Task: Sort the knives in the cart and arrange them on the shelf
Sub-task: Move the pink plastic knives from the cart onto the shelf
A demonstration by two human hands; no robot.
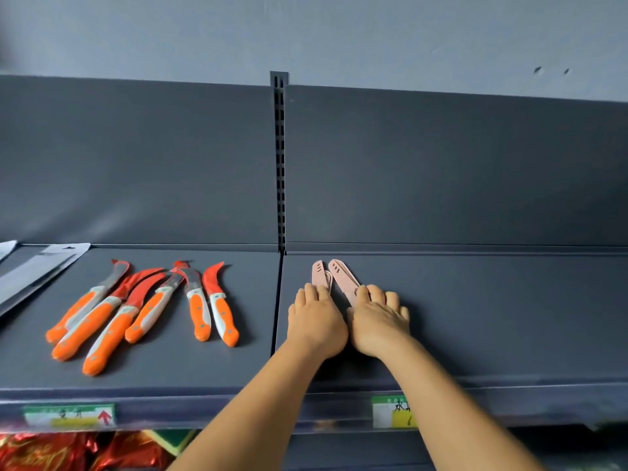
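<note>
Head view shows much of the pink sheathed knives (341, 277) is covered: only their perforated tips come out from under the fingers, at 12 o'clock from the two hands, and how many lie there I cannot tell, as they overlap. Their handles are hidden under the palms. At the far left, at 9 o'clock, grey packaged knives (37, 268) are cut by the picture edge. The price labels (69, 416) on the front rail are blurred and I cannot read them; the right one is partly behind the forearm. Under the shelf, red shiny packets (68, 450) are cut off at the bottom edge.

The left hand (317, 322) lies palm down on the shelf (492, 317), its fingers fairly straight and close together, pressing on the left pink knife. The right hand (379, 322) lies just beside it, nearly touching, fingers also flat on the right pink knife. Neither hand closes around anything.

At 9 o'clock from the hands, on the left shelf section, six orange-handled knives (142, 311) with curved red blades lie fanned out, well apart from the pink ones.
</note>
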